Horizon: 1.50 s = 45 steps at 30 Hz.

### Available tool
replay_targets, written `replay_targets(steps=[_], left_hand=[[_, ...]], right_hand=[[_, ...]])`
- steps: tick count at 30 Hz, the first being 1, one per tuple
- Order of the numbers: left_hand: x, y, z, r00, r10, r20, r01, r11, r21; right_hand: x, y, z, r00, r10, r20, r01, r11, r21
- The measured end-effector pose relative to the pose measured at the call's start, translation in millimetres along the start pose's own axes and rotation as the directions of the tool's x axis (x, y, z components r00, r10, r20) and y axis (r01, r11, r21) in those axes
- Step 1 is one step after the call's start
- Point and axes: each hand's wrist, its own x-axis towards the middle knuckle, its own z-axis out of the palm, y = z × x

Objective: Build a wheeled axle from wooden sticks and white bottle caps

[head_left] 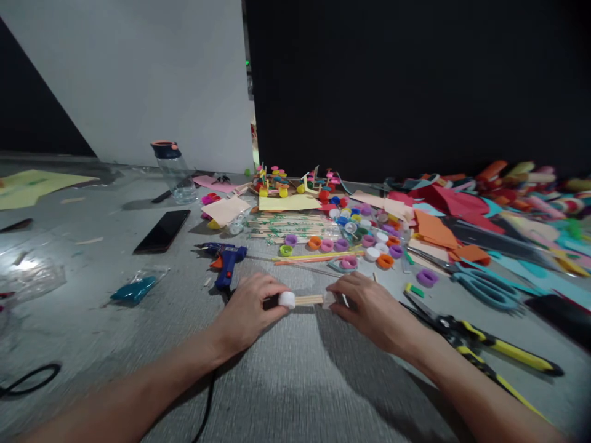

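While the left hand (pixel 249 311) is pinching a white cap (pixel 287 299) onto a wooden stick (pixel 309 299), the right hand (pixel 369 307) is pinching the opposite cap (pixel 329 299); squaring both calls for even pressure.

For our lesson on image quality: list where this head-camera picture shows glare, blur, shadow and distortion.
Head view: glare on the plastic bag at left; paper scraps at the right edge blurred and stretched; the left hand and right hand, pinching the capped wooden sticks, sharp, casting soft shadows toward the camera on the grey surface; upper background black.
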Motion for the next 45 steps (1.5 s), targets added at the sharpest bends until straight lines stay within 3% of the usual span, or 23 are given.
replay_targets(steps=[45], left_hand=[[-0.7,0.4,2.7,1.0,0.023,-0.013,-0.023,1.0,-0.011]], right_hand=[[2.1,-1.5,6.1,1.0,-0.003,0.014,0.003,1.0,0.002]])
